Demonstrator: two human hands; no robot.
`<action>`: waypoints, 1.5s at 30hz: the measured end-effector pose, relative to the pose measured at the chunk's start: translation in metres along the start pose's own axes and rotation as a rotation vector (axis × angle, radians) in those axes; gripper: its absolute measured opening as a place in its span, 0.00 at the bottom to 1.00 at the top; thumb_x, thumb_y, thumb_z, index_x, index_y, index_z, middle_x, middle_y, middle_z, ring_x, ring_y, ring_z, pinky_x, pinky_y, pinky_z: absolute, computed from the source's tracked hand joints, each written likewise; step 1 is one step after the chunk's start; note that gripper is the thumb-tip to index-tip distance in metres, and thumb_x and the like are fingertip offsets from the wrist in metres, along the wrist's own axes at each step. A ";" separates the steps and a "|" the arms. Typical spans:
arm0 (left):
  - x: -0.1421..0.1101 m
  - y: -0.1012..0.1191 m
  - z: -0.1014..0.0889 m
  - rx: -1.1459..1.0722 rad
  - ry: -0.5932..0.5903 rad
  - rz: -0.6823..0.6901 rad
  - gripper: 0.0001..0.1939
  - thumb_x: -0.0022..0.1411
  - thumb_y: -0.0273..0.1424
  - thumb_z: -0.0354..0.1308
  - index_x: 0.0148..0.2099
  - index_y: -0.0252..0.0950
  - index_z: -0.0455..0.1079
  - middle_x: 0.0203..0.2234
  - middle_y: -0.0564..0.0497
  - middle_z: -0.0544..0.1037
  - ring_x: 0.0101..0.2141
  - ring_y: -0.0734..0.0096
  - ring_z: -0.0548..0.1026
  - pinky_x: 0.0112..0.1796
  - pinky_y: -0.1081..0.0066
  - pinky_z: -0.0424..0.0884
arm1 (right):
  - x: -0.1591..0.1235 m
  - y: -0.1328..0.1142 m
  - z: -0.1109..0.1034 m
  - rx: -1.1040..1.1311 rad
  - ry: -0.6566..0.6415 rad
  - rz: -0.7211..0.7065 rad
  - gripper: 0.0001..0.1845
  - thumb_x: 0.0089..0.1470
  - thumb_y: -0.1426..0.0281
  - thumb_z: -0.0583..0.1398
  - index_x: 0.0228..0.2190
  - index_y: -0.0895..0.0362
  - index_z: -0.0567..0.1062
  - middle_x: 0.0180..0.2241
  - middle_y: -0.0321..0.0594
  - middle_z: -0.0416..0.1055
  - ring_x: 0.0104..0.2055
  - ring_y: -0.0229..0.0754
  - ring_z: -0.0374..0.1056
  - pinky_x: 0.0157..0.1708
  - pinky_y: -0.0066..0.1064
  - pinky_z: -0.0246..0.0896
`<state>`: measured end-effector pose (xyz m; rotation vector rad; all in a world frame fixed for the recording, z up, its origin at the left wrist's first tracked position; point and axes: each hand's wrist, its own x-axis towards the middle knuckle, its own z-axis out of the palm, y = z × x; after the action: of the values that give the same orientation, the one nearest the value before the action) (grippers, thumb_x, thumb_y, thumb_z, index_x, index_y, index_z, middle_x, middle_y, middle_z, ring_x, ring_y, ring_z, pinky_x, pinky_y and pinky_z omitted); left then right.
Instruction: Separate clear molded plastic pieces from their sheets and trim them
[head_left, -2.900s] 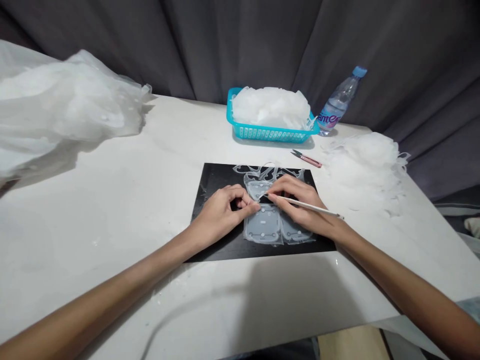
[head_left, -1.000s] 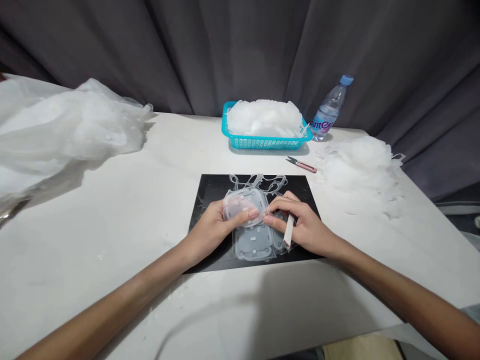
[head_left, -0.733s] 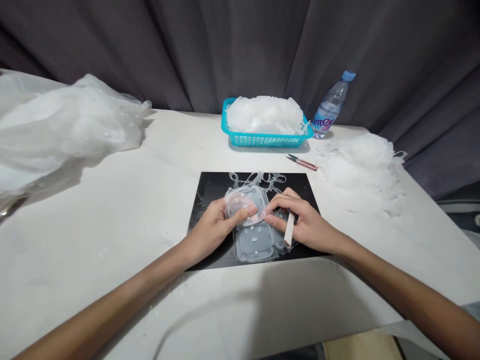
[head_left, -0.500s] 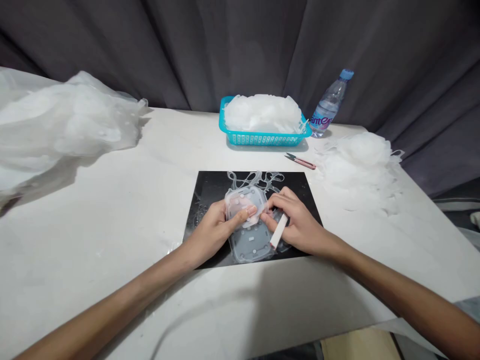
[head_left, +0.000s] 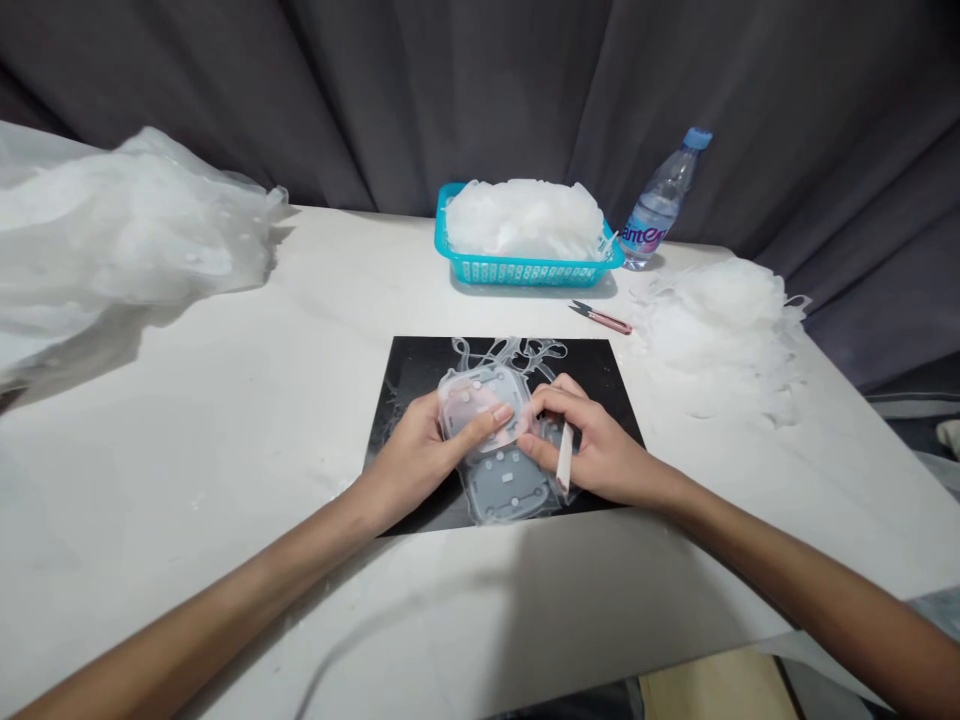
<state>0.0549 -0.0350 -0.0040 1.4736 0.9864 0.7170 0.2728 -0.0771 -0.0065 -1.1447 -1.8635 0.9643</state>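
Observation:
My left hand (head_left: 420,450) is closed on a clear, soft rounded-square silicone piece (head_left: 463,398), thumb on top and fingers showing through from beneath. At its right edge, the fingertips of my right hand (head_left: 600,445) are pinched together. A slim white stick-like tool (head_left: 565,462) lies in that hand, its end pointing toward me; its working tip is hidden. Below the held piece, a similar clear piece (head_left: 501,490) rests on a black board (head_left: 420,368). Thin clear trimmings (head_left: 517,352) curl along the board's far edge.
Behind the board stands a blue basket (head_left: 525,270) heaped with whitish clear pieces. Pink-handled thread snips (head_left: 601,318) lie before it, and a water bottle (head_left: 664,205) stands to its right. A pile of clear pieces (head_left: 724,320) is at right, a filled plastic bag (head_left: 142,225) at left.
The held silicone piece has shifted slightly left and tilted in my left hand. The white tool has turned more upright in my right hand. The view has moved a little.

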 end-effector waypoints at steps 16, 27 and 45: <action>-0.005 0.006 -0.004 -0.139 -0.061 -0.081 0.18 0.63 0.45 0.71 0.43 0.34 0.80 0.37 0.46 0.86 0.35 0.63 0.82 0.36 0.72 0.78 | -0.001 -0.006 0.009 -0.047 -0.003 -0.027 0.11 0.66 0.66 0.62 0.32 0.52 0.67 0.32 0.36 0.66 0.42 0.44 0.60 0.44 0.37 0.60; -0.004 0.008 -0.007 -0.111 -0.150 -0.113 0.19 0.54 0.41 0.77 0.42 0.34 0.83 0.37 0.47 0.87 0.36 0.63 0.82 0.39 0.70 0.79 | -0.007 -0.009 0.005 -0.111 0.044 -0.084 0.08 0.63 0.74 0.63 0.34 0.52 0.67 0.34 0.37 0.67 0.43 0.45 0.59 0.45 0.38 0.58; 0.001 0.010 -0.011 -0.085 -0.151 -0.165 0.18 0.58 0.44 0.74 0.40 0.34 0.81 0.35 0.49 0.85 0.37 0.63 0.81 0.40 0.70 0.75 | 0.000 -0.008 -0.016 -0.114 -0.074 -0.034 0.05 0.63 0.71 0.64 0.41 0.51 0.74 0.41 0.39 0.75 0.47 0.47 0.63 0.51 0.42 0.61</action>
<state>0.0474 -0.0284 0.0072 1.3350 0.9380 0.5148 0.2836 -0.0759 0.0078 -1.1538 -2.0126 0.9020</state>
